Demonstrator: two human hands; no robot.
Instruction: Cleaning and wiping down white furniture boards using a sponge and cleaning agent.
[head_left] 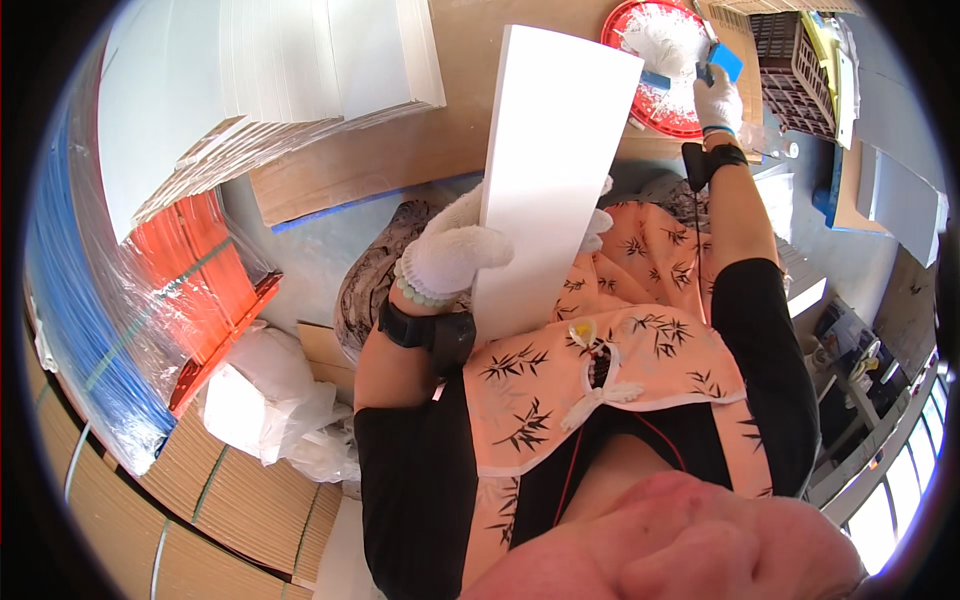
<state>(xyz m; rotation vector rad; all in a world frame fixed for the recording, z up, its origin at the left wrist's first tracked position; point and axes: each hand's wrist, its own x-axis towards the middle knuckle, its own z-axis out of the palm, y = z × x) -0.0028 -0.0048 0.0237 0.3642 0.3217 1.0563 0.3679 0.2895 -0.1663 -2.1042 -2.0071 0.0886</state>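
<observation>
Left hand (pixel 452 255), in a white knit glove, is clamped on the near left edge of a long white board (pixel 545 170), thumb lying across its face, fingers curled behind. Board stands tilted over the lap, its far end running up toward twelve o'clock and over the bench (pixel 470 110). At ten o'clock from that hand, a thick stack of white sheets (pixel 270 90) sits on the bench; down at eight o'clock, an orange stack (pixel 215 290) under clear wrap, with crumpled plastic beside it. Across now: right hand (pixel 716 100), gloved too, is out at one o'clock, closed around a blue tool (pixel 722 62) just over the rim of a red bowl (pixel 625 30) of white paste. A second blue piece lies on the bowl's near rim. Past the bowl, at two o'clock, sits a dark crate (pixel 790 70).
</observation>
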